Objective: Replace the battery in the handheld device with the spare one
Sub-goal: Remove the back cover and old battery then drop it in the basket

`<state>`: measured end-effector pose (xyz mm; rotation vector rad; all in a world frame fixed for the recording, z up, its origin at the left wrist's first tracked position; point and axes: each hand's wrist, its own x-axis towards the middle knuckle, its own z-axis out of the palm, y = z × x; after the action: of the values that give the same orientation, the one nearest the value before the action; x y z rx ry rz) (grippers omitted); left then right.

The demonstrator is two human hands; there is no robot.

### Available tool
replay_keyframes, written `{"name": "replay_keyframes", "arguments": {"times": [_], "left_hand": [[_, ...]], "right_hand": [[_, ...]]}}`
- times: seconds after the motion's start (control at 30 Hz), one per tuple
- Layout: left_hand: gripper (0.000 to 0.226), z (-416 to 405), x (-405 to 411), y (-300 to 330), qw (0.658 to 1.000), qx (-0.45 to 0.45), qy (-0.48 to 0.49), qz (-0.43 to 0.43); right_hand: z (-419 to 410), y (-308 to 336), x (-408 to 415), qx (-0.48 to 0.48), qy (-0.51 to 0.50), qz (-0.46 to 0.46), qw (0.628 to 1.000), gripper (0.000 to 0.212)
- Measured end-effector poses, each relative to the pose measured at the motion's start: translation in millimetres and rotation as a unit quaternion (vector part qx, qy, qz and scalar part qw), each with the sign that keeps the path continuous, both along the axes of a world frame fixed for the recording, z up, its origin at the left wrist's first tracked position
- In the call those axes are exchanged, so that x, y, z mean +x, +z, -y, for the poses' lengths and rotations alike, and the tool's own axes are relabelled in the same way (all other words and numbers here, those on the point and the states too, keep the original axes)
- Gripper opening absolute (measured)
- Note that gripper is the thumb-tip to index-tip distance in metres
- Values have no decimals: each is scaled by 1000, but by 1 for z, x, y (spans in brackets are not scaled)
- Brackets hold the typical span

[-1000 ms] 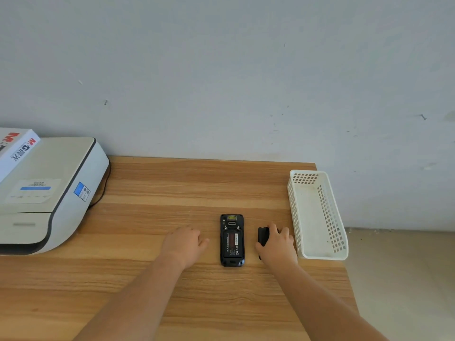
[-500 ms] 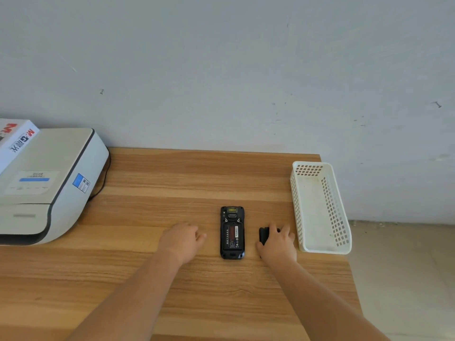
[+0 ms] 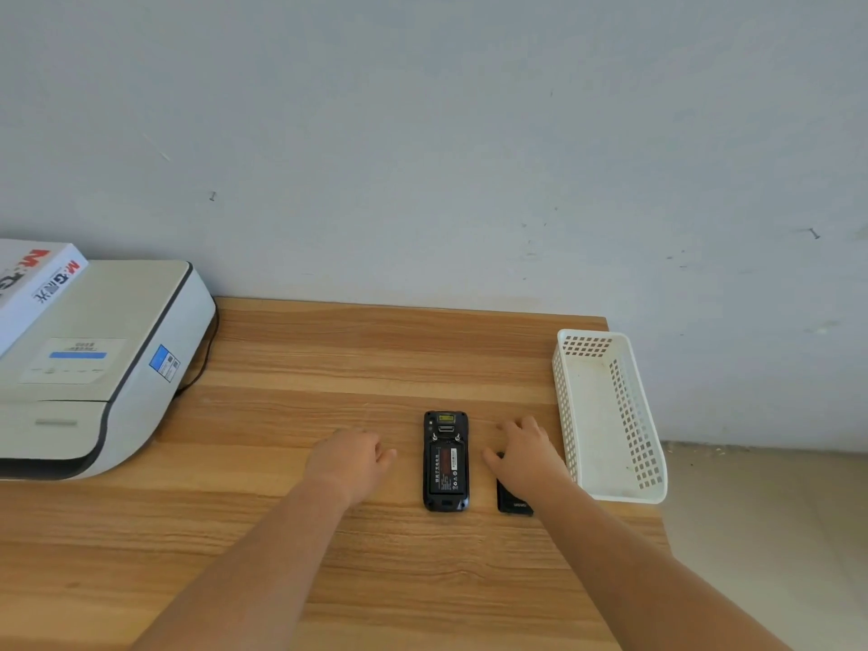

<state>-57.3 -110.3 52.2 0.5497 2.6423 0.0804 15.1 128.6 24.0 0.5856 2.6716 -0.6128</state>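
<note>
The black handheld device (image 3: 445, 461) lies face down on the wooden table (image 3: 329, 359), its back open and a labelled battery (image 3: 446, 466) seated in the bay. Just to its right lies a flat black piece (image 3: 514, 502) with small lettering; only its near end shows. My right hand (image 3: 526, 455) rests flat over the far part of that piece, fingers spread, not gripping it. My left hand (image 3: 350, 460) rests on the table left of the device, fingers loosely bent, holding nothing.
A white perforated plastic basket (image 3: 610, 498) stands at the table's right edge, close to my right hand. A large white machine (image 3: 103, 368) with a cable fills the left side, a white box (image 3: 33, 284) on top. A wall runs behind.
My right hand has slid forward over the black piece and flattened, so the piece's near end now shows below the wrist. My left hand and the device stay put.
</note>
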Motion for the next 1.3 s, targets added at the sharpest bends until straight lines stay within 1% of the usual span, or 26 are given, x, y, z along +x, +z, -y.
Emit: {"name": "replay_keyframes", "arguments": {"times": [0.1, 0.17, 0.3, 0.4, 0.63, 0.77, 0.93, 1.1, 1.2, 1.3], "left_hand": [[36, 3, 0, -1, 1000, 9, 2, 4], [35, 7, 1, -2, 1000, 13, 3, 11], [37, 15, 3, -6, 1000, 11, 2, 3], [34, 19, 3, -9, 1000, 9, -1, 1], [29, 21, 2, -13, 1000, 23, -1, 17], [26, 21, 1, -12, 999, 27, -4, 21], [28, 24, -1, -15, 999, 23, -2, 28], [30, 28, -2, -11, 999, 22, -4, 33], [29, 28, -3, -9, 999, 22, -3, 37], [27, 26, -5, -9, 999, 19, -7, 37]], "right_hand": [[11, 0, -3, 0, 98, -1, 995, 57], [20, -4, -5, 10, 146, 1, 989, 58], [37, -14, -6, 52, 214, 8, 975, 58], [45, -21, -4, 77, 250, 10, 965, 57], [50, -26, -2, 100, 272, 9, 957, 53], [52, -25, -5, 124, 297, 16, 947, 54], [47, -24, -10, 147, 336, 23, 930, 57], [46, -21, -15, 144, 339, 36, 929, 57], [44, -17, -17, 131, 330, 31, 934, 61], [44, -15, -14, 136, 328, 32, 934, 73]]}}
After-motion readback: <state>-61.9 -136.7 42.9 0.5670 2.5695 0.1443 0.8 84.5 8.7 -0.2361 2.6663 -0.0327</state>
